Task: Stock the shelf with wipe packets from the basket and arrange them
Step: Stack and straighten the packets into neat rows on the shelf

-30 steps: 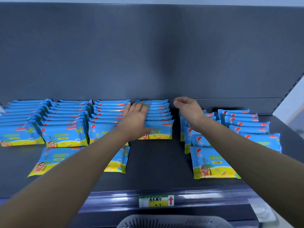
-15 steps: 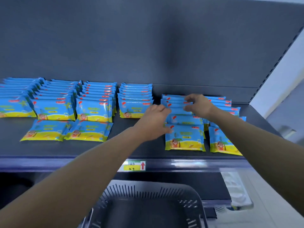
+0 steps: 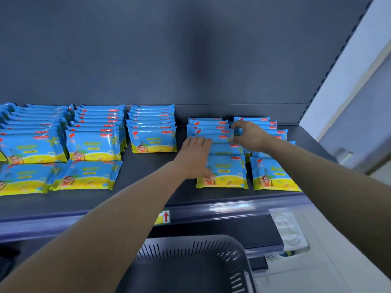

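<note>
Now, having moved on from the tidy rows of blue-and-yellow plastic wipe packets (image 3: 95,144) on the dark grey metal shelf (image 3: 146,195), the left hand (image 3: 195,157) is pressing flat, fingers together, against a looser row (image 3: 224,172). The right hand (image 3: 249,135) is pinching a packet edge beside it, so the arranging is apparently nearing its end.

Packet rows (image 3: 152,132) lie on the shelf (image 3: 74,199); the basket (image 3: 179,248) sits below, in front.
</note>
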Tool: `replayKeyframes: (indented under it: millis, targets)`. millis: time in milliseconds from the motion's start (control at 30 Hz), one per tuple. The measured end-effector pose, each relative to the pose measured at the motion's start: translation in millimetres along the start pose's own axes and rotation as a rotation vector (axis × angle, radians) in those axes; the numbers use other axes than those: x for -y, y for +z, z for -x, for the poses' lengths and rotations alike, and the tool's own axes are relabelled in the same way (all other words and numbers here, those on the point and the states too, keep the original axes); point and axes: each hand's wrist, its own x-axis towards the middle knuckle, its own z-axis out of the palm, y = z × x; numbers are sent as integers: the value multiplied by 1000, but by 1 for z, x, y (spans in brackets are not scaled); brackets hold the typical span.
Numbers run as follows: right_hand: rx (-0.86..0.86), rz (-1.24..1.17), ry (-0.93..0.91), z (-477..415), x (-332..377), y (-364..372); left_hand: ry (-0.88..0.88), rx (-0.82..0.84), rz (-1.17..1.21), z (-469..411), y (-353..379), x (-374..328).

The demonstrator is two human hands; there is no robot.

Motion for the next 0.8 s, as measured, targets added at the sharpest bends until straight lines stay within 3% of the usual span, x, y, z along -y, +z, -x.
replayKeyframes:
  millis: [333, 533, 700, 800]
  targets:
    - [208, 41, -184, -93, -1, -5, -170, -183, -169, -37, -5, 1]
    - [355, 157, -165, -137, 2, 2, -246, -88, -82, -47, -8, 7]
    - [352, 295, -171, -150, 7, 7, -281, -52, -159, -53, -15, 9]
    - [348, 253, -225, -154, 8, 9, -277, -81, -152, -49, -13, 11]
